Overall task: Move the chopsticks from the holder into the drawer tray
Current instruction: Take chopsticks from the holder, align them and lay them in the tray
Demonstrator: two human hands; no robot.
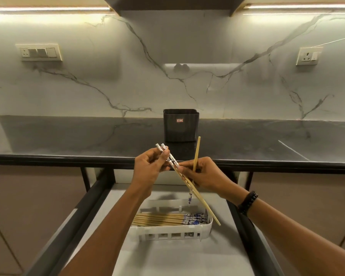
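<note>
Left hand (150, 166) and right hand (206, 174) pinch chopsticks (171, 157) above tray (167, 231).

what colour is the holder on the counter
The holder is black, with a small red label on its front; head view.

The holder (181, 125) stands on the bench (68, 136) at 12 o'clock, near the wall behind it. Before the bench edge, at 6 o'clock, the drawer (167, 259) is out, with the tray (167, 235) crosswise in it. A row of chopsticks (159, 219) lies in the tray, running 9 to 3 o'clock. Above the drawer, between holder and tray, the left hand (149, 166) grips a pair of chopsticks (171, 157) slanting toward 5 o'clock over the tray's right end. At its 3 o'clock, the right hand (205, 174) holds a single chopstick (196, 154) upright.
</note>
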